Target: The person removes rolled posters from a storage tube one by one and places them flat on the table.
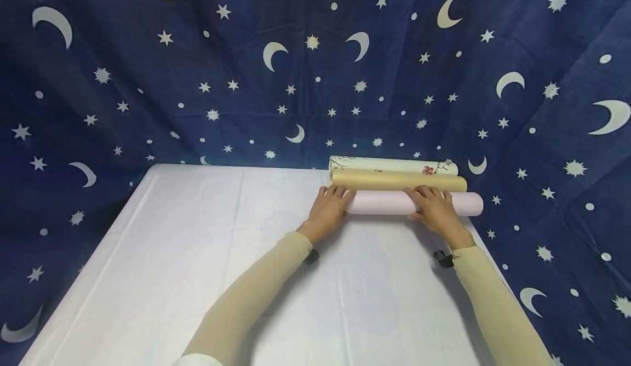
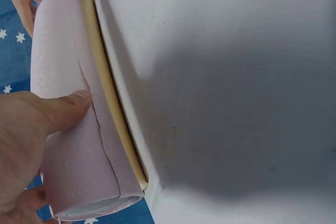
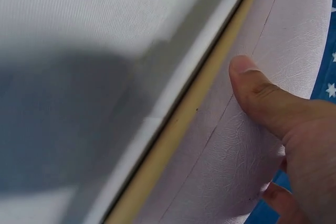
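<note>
A pale pink roll of wallpaper (image 1: 379, 203) lies crosswise near the back right of the table. My left hand (image 1: 329, 211) grips it near its left end, with the thumb on the near side and the fingers over the far side. Further right, my right hand (image 1: 436, 212) holds the same roll in a similar way. In the left wrist view, the pink roll (image 2: 60, 51) shows a loose edge along its length and a hollow end. The right thumb (image 3: 262, 95) presses beside that edge. Just behind lies a gold roll (image 1: 399, 180), then a white floral roll (image 1: 389, 164).
A white cloth covers the table (image 1: 197, 262). Behind it and to both sides hangs a dark blue curtain (image 1: 236, 53) with moons and stars. The pink roll's right end is close to the table's right edge. A small black device (image 1: 442, 259) is on the right wrist.
</note>
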A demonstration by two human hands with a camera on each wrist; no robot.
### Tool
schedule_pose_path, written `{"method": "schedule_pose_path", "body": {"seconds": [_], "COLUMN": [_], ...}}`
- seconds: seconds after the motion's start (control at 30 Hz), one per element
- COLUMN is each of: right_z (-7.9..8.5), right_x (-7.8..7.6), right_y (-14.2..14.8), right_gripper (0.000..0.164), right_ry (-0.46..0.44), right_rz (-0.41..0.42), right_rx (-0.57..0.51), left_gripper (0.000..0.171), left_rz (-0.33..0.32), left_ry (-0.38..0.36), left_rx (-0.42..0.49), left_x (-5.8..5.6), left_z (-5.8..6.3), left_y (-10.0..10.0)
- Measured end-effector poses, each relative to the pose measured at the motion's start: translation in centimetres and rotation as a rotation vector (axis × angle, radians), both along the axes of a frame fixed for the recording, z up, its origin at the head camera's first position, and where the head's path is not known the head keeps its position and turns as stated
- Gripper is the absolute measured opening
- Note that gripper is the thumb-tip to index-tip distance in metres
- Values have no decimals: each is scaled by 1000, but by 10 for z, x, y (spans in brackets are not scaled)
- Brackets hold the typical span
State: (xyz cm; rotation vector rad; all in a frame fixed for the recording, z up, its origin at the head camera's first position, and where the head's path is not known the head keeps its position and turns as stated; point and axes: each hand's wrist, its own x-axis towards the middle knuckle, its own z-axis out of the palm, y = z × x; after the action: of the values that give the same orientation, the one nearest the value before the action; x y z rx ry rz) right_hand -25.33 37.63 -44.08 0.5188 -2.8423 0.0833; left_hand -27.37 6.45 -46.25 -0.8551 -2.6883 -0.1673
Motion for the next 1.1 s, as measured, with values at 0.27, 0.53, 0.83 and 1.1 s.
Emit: {"method": "schedule_pose_path", "body": {"seconds": [0.27,0.53,0.83,1.1], "right_z": [4,10,12,14], "right_x": [11,19,27,31], "right_y": [-15,-26,-43,-58], "right_gripper": [71,71,73,74], "right_ry": [3,12,24,63], "right_rz": [31,50,64,86], "right_rx": [2,1,17,44], "left_gripper": [58,59,60,61], "left_rz": [-12,-18,-28,-30], "left_ry": [3,0,12,54], "left_rx": [-3,-7,-5,30], "left_x": [12,21,33,40], "left_z": [4,11,15,18], "left_y": [-19,-33,-53,-70]}}
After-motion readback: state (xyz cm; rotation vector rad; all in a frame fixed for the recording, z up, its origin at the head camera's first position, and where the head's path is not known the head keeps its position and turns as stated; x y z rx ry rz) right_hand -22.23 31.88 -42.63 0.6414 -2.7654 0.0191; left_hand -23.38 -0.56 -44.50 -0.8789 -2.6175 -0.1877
